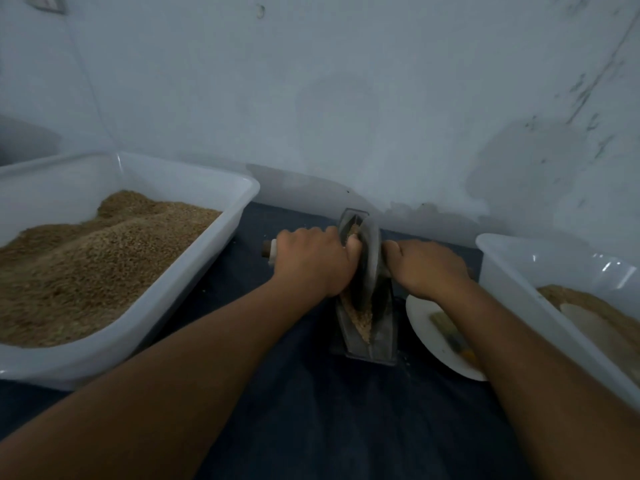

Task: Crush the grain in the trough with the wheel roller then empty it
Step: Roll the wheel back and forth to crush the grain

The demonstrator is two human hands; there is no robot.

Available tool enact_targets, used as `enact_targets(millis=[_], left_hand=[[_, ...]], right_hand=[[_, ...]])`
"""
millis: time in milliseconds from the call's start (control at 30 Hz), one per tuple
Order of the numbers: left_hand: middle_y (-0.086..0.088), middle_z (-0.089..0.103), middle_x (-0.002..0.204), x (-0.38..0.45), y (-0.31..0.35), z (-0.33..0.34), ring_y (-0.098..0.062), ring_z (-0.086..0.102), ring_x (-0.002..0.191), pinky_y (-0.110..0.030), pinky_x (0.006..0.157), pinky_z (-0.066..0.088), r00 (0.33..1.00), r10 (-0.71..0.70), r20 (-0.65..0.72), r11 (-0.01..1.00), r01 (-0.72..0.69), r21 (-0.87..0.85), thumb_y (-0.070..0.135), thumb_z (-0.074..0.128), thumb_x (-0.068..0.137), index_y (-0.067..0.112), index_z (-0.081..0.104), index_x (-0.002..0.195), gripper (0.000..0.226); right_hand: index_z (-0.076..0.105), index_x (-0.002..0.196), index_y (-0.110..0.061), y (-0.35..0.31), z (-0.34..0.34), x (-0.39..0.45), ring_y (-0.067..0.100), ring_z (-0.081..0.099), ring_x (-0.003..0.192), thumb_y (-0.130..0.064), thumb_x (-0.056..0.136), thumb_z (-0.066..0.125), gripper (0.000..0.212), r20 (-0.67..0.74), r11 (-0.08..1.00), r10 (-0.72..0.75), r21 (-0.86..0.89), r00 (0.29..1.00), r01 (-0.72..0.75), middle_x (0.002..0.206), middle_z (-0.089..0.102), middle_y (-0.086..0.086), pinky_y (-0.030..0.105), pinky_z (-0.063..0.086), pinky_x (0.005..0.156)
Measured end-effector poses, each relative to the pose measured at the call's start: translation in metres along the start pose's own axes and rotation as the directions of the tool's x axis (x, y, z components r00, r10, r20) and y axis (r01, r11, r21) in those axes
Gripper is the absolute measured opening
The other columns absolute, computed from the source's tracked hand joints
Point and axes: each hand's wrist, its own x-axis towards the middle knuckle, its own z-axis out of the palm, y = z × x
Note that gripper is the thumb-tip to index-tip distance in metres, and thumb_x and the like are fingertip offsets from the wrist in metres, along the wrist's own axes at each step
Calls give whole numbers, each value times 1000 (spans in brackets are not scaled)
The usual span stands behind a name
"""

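1. Grip: left hand (311, 261) wraps the axle handle (268, 252) on its side of the wheel (371, 258); right hand (424, 268) curls round the handle on the other side, which it hides
2. Wheel: stands upright in the trough (367, 327), towards its far half
3. Trough: sits on the dark cloth (311, 393), between the left tub (207, 258) and right tub (502, 271), a plate (429, 334) just beside it
4. Grain (362, 323): tan, coarse and broken, heaped at the near end, some at the far end
5. Progress: crushing appears under way; emptying not yet done
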Motion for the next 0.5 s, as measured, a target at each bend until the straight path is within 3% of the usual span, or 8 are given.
enact_targets(millis=[267, 400, 500], left_hand=[[-9, 65, 96, 17, -3, 4, -30, 60, 81, -45, 81, 47, 998, -25, 64, 999, 28, -46, 56, 9, 96, 21, 56, 103, 59], [-6, 63, 90, 31, -7, 10, -27, 55, 74, -42, 75, 45, 998, -23, 64, 998, 27, -59, 54, 10, 96, 22, 56, 100, 55], [-7, 64, 92, 41, -8, 14, -26, 53, 74, -41, 73, 43, 996, -35, 81, 997, 41, -72, 55, 12, 97, 23, 55, 98, 54]], right_hand=[[52, 74, -27, -3, 0, 18, 23, 49, 71, -51, 99, 15, 51, 6, 999, 35, -16, 999, -35, 81, 53, 4, 37, 42, 73], [59, 78, -24, -2, 2, 31, 19, 44, 64, -53, 99, 16, 57, -44, 998, 34, -43, 998, -36, 82, 53, 5, 35, 38, 67], [58, 78, -22, 0, 5, 42, 24, 47, 73, -52, 99, 16, 56, -47, 999, 13, -38, 999, -15, 94, 62, 9, 36, 39, 69]])
